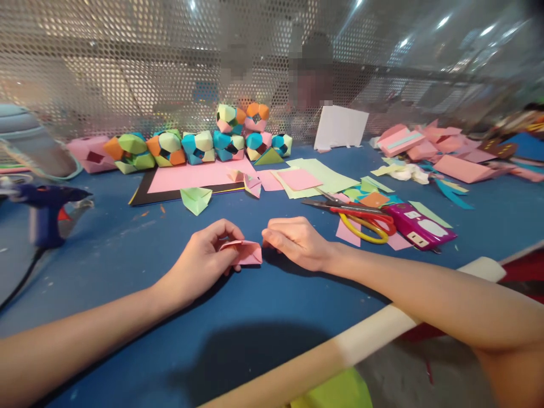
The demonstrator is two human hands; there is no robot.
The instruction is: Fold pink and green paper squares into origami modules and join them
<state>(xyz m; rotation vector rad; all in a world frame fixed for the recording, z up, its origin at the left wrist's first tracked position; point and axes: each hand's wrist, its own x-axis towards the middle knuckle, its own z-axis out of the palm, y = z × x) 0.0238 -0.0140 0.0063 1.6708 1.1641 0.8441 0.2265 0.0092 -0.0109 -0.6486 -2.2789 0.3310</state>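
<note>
Between the thumb and fingers of my left hand (208, 252) is a small folded piece of pink paper (250, 253), held just above the blue table (170, 340). My right hand (297, 241) is close to the paper's right end, apart from it by a narrow gap. Its fingers are curled in and pressed together; whether anything sits in them is hidden. Beyond my hands lie a folded green paper piece (196, 200) and a small folded pink piece (252, 186).
Several multicoloured paper balls (198, 148) line the back by a perforated metal screen (170, 68). A blue glue gun (45, 215) stands left. Scissors (365, 218) and a purple case (420, 226) lie right, before pink paper pieces (463, 161). A pale tube (369, 334) borders the front edge.
</note>
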